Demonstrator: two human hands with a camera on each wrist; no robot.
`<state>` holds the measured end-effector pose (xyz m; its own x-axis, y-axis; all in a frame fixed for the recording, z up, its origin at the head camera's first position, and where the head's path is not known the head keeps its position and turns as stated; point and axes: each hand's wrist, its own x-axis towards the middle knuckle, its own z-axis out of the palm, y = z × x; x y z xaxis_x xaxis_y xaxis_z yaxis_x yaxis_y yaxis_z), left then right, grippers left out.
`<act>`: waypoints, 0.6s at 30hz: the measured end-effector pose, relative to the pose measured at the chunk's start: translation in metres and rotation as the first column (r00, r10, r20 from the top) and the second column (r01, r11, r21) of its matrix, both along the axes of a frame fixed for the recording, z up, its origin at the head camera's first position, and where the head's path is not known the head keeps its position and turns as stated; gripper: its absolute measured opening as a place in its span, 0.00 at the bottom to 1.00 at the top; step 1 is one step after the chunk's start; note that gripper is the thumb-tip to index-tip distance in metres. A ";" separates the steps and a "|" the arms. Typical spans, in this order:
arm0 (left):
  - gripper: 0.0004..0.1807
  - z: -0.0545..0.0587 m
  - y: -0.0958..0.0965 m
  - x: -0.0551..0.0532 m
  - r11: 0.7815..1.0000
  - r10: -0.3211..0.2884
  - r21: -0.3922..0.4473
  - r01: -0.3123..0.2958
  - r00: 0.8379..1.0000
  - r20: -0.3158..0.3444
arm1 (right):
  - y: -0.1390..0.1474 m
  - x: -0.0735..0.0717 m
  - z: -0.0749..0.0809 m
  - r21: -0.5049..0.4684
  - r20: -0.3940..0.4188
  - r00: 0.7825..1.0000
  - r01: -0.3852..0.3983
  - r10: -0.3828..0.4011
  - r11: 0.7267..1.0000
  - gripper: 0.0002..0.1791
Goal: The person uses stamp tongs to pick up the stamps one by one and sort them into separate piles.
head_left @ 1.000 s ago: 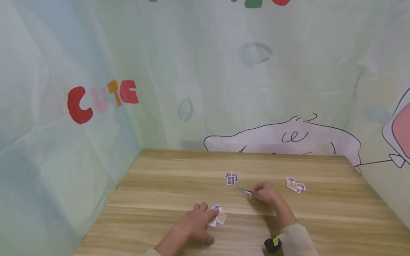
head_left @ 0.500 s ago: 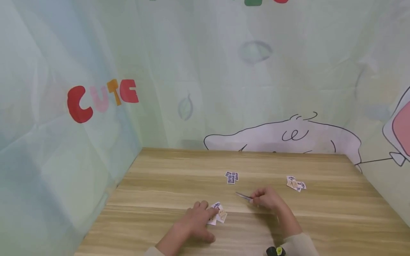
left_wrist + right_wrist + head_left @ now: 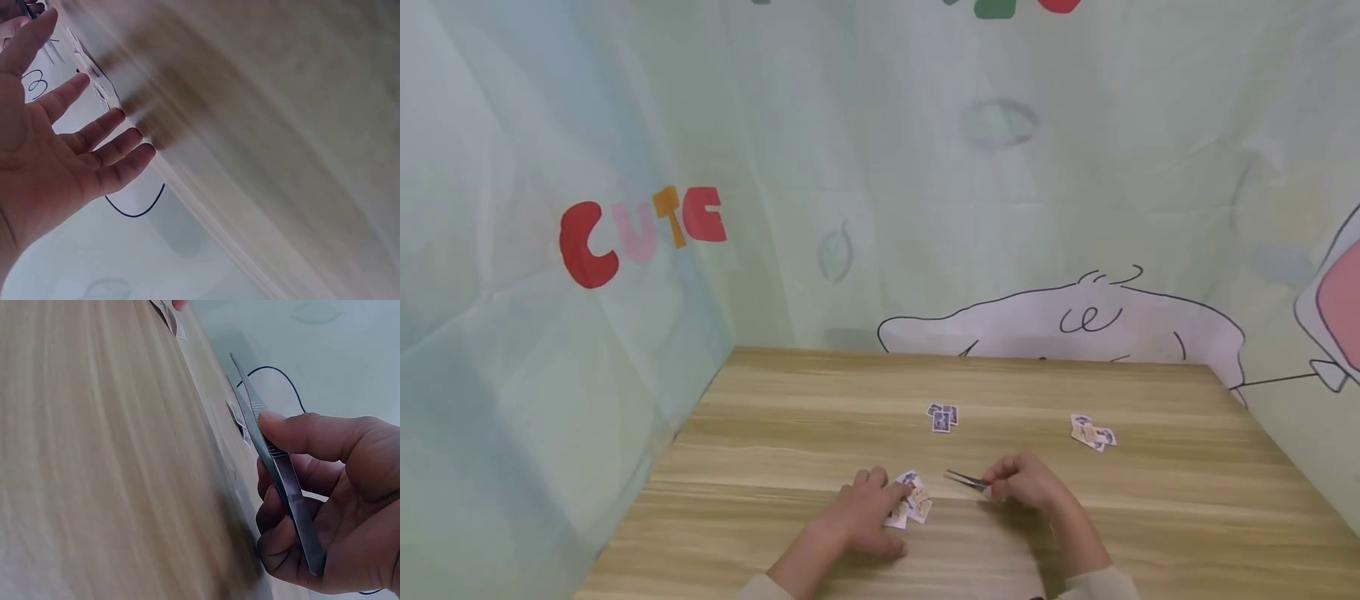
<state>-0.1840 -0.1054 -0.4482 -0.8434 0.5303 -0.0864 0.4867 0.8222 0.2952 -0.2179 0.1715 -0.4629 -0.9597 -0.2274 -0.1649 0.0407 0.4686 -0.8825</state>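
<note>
My right hand (image 3: 1028, 482) pinches metal tweezers (image 3: 962, 480) between thumb and fingers, above the table. Their tips point left and stand apart, with nothing between them. In the right wrist view the thumb presses the ridged part of the tweezers (image 3: 284, 469), and the other fingers curl behind. My left hand (image 3: 863, 518) has its fingers spread, the index fingertip over a cluster of small stamp-like printed papers (image 3: 921, 498), white and tan with dark pictures. The left wrist view shows the palm of the left hand (image 3: 59, 150), fingers extended, fingertips right at the table surface.
Farther back lies a group of dark, white-bordered stamp-like papers (image 3: 941, 422). Another overlapping white and tan group (image 3: 1092, 432) lies to the right. The wood-grain table (image 3: 790, 400) meets a printed cloth backdrop (image 3: 805, 167) at its back and left.
My right hand has moved nearer to me with the tweezers, whose tips now show plainly spread and farther from the dark papers. The left hand has hardly moved.
</note>
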 end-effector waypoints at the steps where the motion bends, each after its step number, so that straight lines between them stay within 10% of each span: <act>1: 0.41 0.000 0.000 0.000 1.000 0.002 0.001 -0.002 1.000 -0.002 | 0.000 0.001 0.000 -0.003 -0.001 1.000 -0.007 0.007 1.000 0.12; 18: 0.38 -0.003 0.001 -0.004 1.000 -0.011 -0.013 0.011 1.000 -0.016 | -0.008 0.012 0.000 -0.035 -0.041 0.984 -0.176 0.175 0.984 0.11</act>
